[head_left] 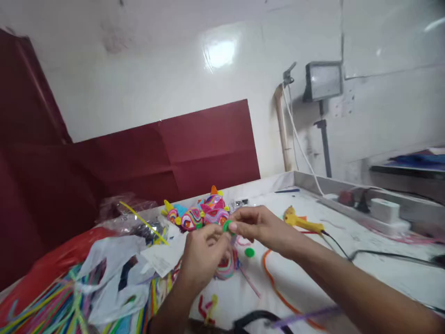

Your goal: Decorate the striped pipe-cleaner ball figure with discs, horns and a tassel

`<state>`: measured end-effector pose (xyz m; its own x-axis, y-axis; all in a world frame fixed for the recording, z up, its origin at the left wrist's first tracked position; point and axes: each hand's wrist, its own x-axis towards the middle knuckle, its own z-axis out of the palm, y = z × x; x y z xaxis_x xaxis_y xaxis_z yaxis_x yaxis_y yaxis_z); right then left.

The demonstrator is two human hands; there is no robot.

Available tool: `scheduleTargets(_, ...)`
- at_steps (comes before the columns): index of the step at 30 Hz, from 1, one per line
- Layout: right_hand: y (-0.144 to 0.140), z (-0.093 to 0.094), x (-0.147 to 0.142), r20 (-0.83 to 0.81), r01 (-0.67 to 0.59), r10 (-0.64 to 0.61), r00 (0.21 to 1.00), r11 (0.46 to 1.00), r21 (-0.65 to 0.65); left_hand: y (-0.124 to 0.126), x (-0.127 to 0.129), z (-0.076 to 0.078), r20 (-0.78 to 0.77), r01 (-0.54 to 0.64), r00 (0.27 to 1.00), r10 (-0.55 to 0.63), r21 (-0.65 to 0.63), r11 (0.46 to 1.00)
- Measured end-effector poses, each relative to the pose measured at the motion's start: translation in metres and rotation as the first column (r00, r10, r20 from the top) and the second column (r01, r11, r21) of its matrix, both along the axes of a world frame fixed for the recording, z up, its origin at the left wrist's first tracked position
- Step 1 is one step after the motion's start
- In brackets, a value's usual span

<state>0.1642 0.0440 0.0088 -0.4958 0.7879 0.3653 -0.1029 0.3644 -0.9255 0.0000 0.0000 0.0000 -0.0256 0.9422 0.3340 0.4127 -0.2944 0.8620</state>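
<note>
Small green coiled pipe-cleaner disc (226,226) held above the white tabletop (347,241), between both hands, in front of the pile of finished pieces. Disc stands roughly on edge, flat face turned toward the camera and a little left; being round, it shows no clear long axis. Fuzzy, bright green, partly hidden by fingertips.

Right hand (259,227) pinches the disc's right edge, thumb and forefinger closed narrow on it. Left hand (203,253) curled below and left, fingers closed; touching the disc's lower side, though the exact grip cannot be told.

Under the left hand: multicoloured spiral coil (227,269). Second green disc (249,252) lies flat on the table just beside. Orange pipe cleaner (274,285) curves past it. Behind: heap of bright swirled ornaments (200,214). Yellow glue gun (301,222) to the right, well apart. Left: bundle of coloured pipe cleaners in plastic wrap (69,297).
</note>
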Motion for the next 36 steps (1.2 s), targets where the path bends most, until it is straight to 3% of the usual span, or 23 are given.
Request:
scheduleTargets(5,0.004,-0.004,0.005,-0.017,0.097,-0.097,0.995,0.995,-0.012,0.000,-0.008,0.003,0.014,0.009,1.000,-0.010,0.048,0.999)
scheduleTargets(9,0.018,-0.004,0.016,-0.100,0.180,-0.186,0.977,0.981,-0.064,0.002,-0.024,0.011,0.112,-0.072,0.992,0.052,0.175,0.982)
scheduleTargets(13,0.034,-0.010,0.021,-0.146,0.214,-0.239,0.960,0.962,-0.170,0.003,-0.033,0.015,0.189,-0.128,0.978,0.087,0.214,0.969)
scheduleTargets(23,0.060,-0.038,0.014,-0.014,0.219,-0.230,0.973,0.944,-0.247,0.002,-0.028,0.017,0.274,-0.160,0.959,0.075,0.303,0.939)
scheduleTargets(30,0.078,-0.052,0.020,0.118,0.257,-0.237,0.964,0.945,-0.200,0.031,-0.047,-0.008,0.322,-0.198,0.938,0.125,0.206,0.958)
scheduleTargets(36,0.087,-0.066,0.028,0.429,0.186,-0.113,0.896,0.974,-0.132,0.035,-0.080,-0.046,0.350,-0.308,0.905,0.241,0.148,0.940)
